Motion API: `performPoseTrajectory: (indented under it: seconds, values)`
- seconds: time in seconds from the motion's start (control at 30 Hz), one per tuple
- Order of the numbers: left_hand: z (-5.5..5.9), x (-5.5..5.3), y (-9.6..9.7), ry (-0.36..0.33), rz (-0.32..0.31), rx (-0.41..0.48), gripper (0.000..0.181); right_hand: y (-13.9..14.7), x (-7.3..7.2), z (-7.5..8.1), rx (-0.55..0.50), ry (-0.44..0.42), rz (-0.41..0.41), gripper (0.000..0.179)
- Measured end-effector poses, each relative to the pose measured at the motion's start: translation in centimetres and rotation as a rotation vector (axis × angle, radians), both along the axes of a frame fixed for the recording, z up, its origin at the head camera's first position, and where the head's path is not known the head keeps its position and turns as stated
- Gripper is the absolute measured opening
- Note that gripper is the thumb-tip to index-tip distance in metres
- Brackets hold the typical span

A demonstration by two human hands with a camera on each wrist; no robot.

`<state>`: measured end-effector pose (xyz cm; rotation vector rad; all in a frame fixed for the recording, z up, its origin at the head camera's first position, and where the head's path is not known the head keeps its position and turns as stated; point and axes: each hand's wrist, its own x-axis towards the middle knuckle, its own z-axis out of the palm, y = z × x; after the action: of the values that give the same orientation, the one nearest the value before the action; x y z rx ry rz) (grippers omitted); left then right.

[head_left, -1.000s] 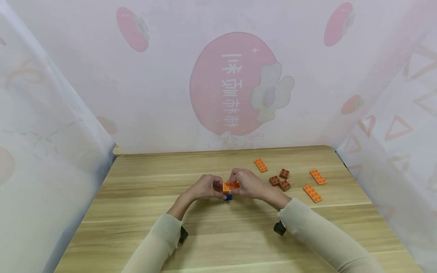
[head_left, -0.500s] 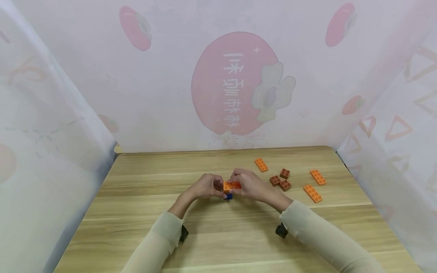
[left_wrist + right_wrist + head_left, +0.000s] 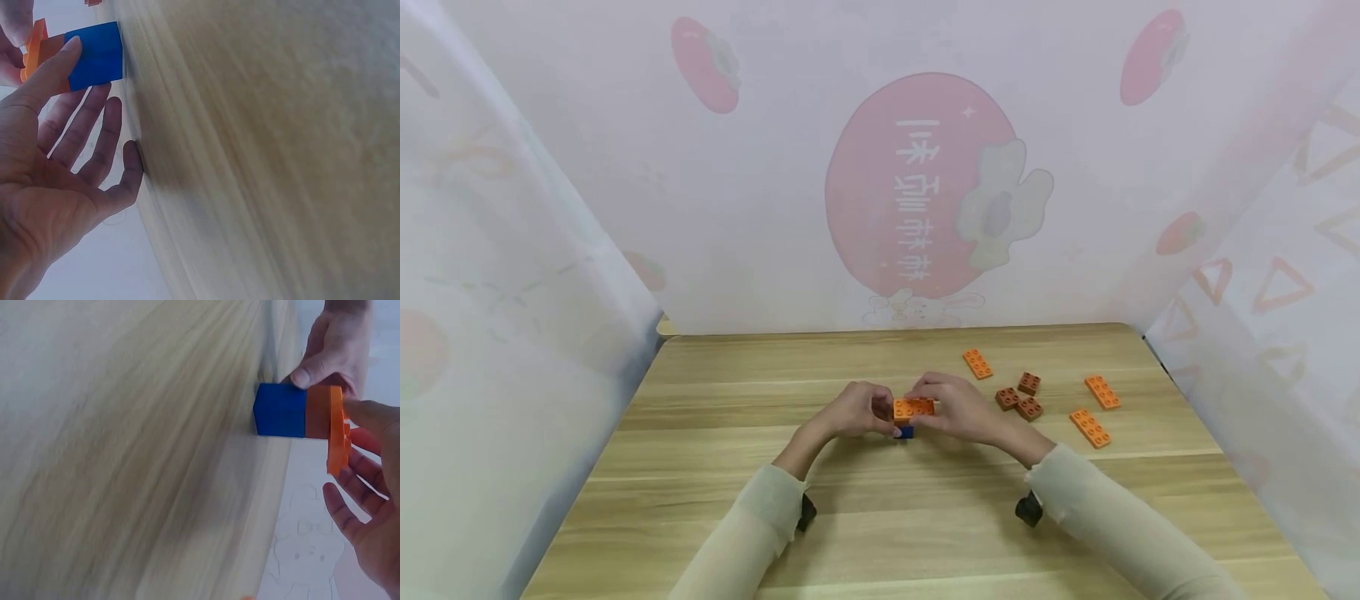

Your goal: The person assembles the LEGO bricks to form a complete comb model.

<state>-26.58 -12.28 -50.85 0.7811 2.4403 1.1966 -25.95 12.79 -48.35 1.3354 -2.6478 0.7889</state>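
Observation:
A small stack stands on the table in front of me: a blue block [image 3: 280,410] at the bottom, a brown brick [image 3: 317,412] on it and a flat orange building brick [image 3: 914,409] on top. One end of the orange brick juts out to the right past the brown one. My left hand [image 3: 856,410] pinches the stack from the left, its thumb near the seam between blue and brown, with the little finger resting on the table. From the right, my right hand [image 3: 957,408] holds the orange brick between thumb and fingers; its fingertips are partly hidden.
Three loose brown bricks [image 3: 1029,407] lie together right of my right hand. One flat orange brick [image 3: 977,364] lies behind them, and two more, a nearer one [image 3: 1089,428] and a farther one [image 3: 1102,392], are farther right. A printed cloth [image 3: 775,250] walls the wooden table [image 3: 715,400].
More of the orange brick's top shows now, as my right hand has shifted slightly right along it. My left hand keeps its hold on the stack. The whole head view has drifted slightly.

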Motion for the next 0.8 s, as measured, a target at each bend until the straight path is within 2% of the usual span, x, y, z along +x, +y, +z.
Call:
performPoseTrajectory:
  seconds: [0.27, 0.43, 0.63, 0.8]
  values:
    - [0.0, 0.1, -0.1, 0.001, 0.010, -0.008, 0.021, 2.4, -0.8, 0.6, -0.028, -0.063, 0.031, 0.041]
    - [0.1, 0.2, -0.1, -0.009, 0.015, -0.001, 0.022, 4.1, -1.2, 0.7, -0.017, -0.051, 0.027, 0.041]
    - [0.1, 0.2, 0.0, 0.014, 0.016, -0.015, 0.023, 5.7, -1.5, 1.3, 0.022, -0.017, -0.015, 0.041]
    - [0.1, 0.2, 0.1, 0.016, 0.015, -0.027, 0.023, 7.4, -1.8, 1.7, 0.032, -0.037, -0.050, 0.040]
